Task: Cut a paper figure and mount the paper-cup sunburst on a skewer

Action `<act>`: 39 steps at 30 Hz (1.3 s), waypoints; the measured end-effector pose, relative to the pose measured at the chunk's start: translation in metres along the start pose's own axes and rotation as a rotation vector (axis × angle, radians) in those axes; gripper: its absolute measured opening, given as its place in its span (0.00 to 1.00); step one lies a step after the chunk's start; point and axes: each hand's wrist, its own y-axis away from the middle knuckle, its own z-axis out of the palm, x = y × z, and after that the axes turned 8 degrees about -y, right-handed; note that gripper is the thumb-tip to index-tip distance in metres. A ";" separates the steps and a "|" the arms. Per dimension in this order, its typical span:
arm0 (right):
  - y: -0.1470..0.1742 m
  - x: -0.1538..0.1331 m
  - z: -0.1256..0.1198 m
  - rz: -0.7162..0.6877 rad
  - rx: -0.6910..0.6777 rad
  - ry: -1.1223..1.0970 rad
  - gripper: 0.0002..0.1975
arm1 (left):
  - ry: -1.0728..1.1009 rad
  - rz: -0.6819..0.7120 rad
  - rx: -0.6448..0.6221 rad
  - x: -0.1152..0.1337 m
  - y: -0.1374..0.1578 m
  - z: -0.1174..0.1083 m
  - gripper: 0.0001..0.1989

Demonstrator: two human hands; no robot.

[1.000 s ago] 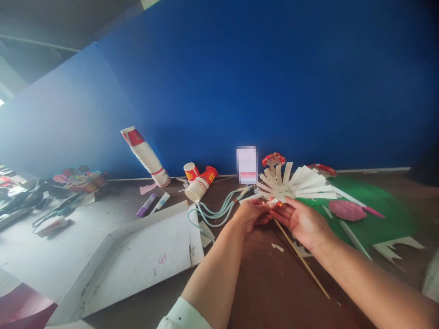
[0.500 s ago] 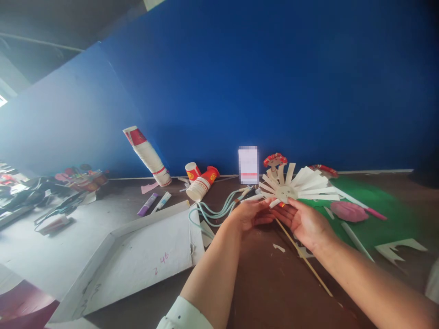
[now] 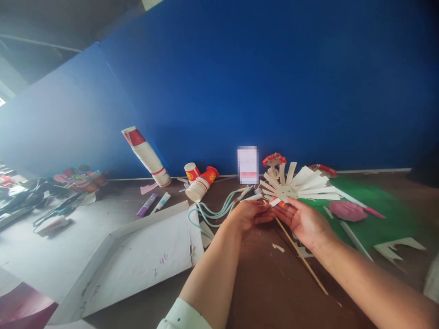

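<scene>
A paper cup cut into strips is splayed open like a flower, its round base in the middle and white strips fanning outward. My right hand holds it near the base, thumb on top and fingers beneath. From the left, my left hand is closed, its fingertips pinching one short white strip at the cup's lower left edge. A thin wooden stick slants from the hands down to the right across the table. How its upper end meets the fingers is partly hidden. A bit of red and yellow shows under the cup.
A white box lid lies left, beside pale blue cables. Stacked paper cups lean by the blue partition; more cups lie nearby. To the right are a green sheet, a pink crumpled piece and paper scraps.
The short strip at the cup's lower left has shifted slightly between my fingertips. The stick's lower end sits a little farther left. Both hands stay almost in place.
</scene>
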 end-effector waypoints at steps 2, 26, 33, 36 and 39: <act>0.000 0.000 0.000 0.000 -0.006 -0.005 0.12 | 0.005 -0.006 0.032 0.001 0.001 0.003 0.09; -0.003 0.000 -0.005 0.017 -0.006 -0.003 0.11 | -0.070 0.065 0.104 -0.006 -0.011 0.005 0.09; 0.000 -0.001 -0.004 0.017 -0.016 -0.006 0.12 | -0.015 0.056 0.085 -0.007 -0.012 0.003 0.08; 0.000 0.000 -0.003 0.023 -0.012 -0.006 0.11 | 0.004 0.065 0.070 -0.008 -0.012 0.002 0.07; -0.001 0.000 -0.004 0.026 -0.007 -0.005 0.10 | 0.009 0.070 0.070 -0.008 -0.011 0.003 0.07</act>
